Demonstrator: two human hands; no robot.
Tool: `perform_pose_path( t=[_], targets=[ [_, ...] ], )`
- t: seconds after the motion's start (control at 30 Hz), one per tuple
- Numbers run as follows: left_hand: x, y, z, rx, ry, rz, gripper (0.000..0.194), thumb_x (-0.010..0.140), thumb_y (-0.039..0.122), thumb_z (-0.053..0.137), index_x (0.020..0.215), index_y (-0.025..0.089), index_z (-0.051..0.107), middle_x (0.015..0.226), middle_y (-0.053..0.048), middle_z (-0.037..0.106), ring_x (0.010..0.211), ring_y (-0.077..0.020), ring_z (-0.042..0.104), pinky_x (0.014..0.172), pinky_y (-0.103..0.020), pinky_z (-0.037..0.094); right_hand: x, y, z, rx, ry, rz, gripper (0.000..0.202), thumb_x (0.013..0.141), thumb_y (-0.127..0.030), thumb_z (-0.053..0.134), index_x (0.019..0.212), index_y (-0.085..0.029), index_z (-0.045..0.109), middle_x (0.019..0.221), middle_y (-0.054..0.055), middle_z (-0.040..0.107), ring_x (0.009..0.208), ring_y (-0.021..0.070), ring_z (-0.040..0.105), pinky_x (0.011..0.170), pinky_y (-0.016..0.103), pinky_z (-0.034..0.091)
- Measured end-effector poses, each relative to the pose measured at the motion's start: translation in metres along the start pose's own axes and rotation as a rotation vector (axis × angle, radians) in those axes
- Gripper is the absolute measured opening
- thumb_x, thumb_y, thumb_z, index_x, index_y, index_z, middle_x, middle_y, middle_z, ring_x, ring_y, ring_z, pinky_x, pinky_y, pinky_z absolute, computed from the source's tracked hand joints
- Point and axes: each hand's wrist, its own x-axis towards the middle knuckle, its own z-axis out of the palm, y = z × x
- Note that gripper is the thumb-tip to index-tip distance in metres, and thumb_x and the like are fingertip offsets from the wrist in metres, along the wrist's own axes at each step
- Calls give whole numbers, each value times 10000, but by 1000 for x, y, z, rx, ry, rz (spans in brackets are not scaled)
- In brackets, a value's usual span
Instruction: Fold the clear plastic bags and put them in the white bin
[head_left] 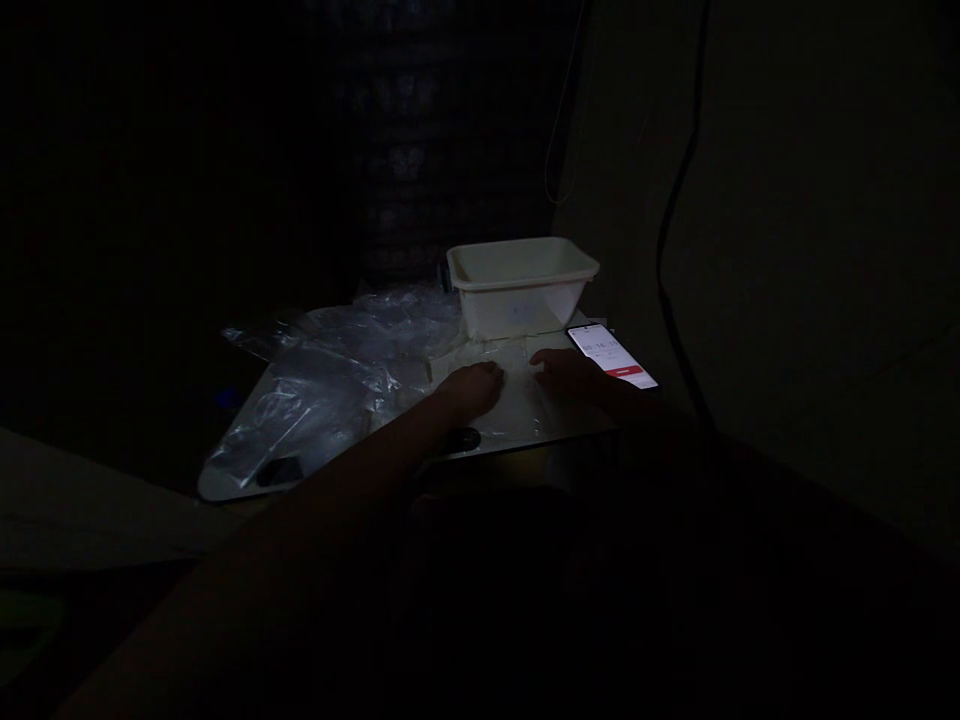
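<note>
On the dim table [232,485], both hands [474,388] press flat, open, on a clear plastic sheet [517,400].

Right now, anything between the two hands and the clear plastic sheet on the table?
Nothing visible. The left hand and right hand both rest directly on the clear plastic sheet, in front of the white tub. The lit phone lies beside the right hand.

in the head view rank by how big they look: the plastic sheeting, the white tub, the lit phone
1. Crumpled clear plastic sheeting, largest.
2. White rectangular plastic tub.
3. Lit phone, smallest.
The tub sits farther back, so its rank is less sure.
</note>
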Motion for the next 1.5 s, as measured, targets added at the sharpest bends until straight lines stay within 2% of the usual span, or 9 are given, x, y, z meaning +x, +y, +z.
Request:
perform_pose_path(
  t=[0.23, 0.33, 0.5, 0.6, 0.73, 0.9, 1.1, 1.33, 1.5],
  targets=[
    [-1, 5, 0, 81, 8, 52, 339, 823, 259, 230, 956, 93, 494, 972, -119, 517, 862, -175, 507, 715, -284, 397, 3, 0, 6, -34, 18, 30, 328, 754, -395, 373, 967, -199, 528, 918, 55, 615, 795, 181, 561, 623, 262, 415],
    [-3, 5, -2, 95, 5, 53, 346, 819, 263, 230, 975, 91, 487, 990, -121, 513, 890, -182, 493, 724, -289, 391, 4, 0, 7, -56, 3, 17, 334, 746, -413, 386, 966, -201, 522, 904, 56, 617, 784, 181, 562, 613, 260, 409],
    [-6, 2, -6, 147, 17, -70, 395, 818, 311, 213, 1007, 86, 478, 1052, -144, 500, 979, -222, 445, 770, -342, 357, 4, 2, 9, -49, -6, 28, 313, 737, -391, 408, 971, -212, 514, 881, 47, 617, 768, 173, 563, 606, 256, 403],
    [-6, 1, -4, 118, 19, -112, 462, 824, 360, 180, 1150, 95, 374, 1225, -145, 382, 1109, -226, 344, 841, -363, 308, 3, 1, 9, -55, -1, 22, 319, 742, -389, 395, 979, -208, 507, 879, 51, 616, 767, 177, 562, 609, 264, 400],
    [-3, 6, 2, 25, -106, -97, 517, 823, 430, 99, 1271, 192, 197, 1342, -94, 207, 1210, -234, 185, 876, -416, 263, 4, 1, 9, -58, -1, 18, 310, 739, -380, 408, 972, -202, 508, 882, 52, 615, 768, 174, 560, 614, 259, 393],
    [-1, 10, 4, 26, -198, -120, 540, 810, 469, 80, 1289, 231, 152, 1359, -95, 145, 1224, -265, 133, 882, -485, 219, 5, 1, 9, -50, 0, 9, 303, 740, -379, 405, 957, -194, 508, 865, 44, 615, 762, 163, 556, 606, 246, 386],
    [-1, 9, 4, 11, -214, -114, 558, 802, 489, 75, 1294, 230, 128, 1363, -95, 126, 1227, -274, 108, 893, -506, 185, 6, 3, 9, -92, 44, 84, 390, 732, -478, 378, 972, -195, 498, 871, 59, 610, 767, 181, 555, 584, 250, 385],
    [-1, 7, 6, -4, -204, -101, 565, 798, 498, 70, 1293, 230, 133, 1359, -102, 140, 1225, -283, 110, 894, -528, 163, 10, 6, 11, -101, 58, 95, 360, 749, -442, 372, 966, -186, 502, 878, 66, 610, 777, 185, 553, 591, 257, 391],
    [-3, 8, 5, -4, -165, -84, 554, 805, 485, 86, 1284, 220, 169, 1347, -119, 177, 1215, -289, 140, 884, -535, 166, 11, 3, 11, -58, 69, 79, 465, 728, -528, 357, 1009, -183, 492, 906, 72, 607, 793, 192, 554, 603, 264, 396]
  ],
)
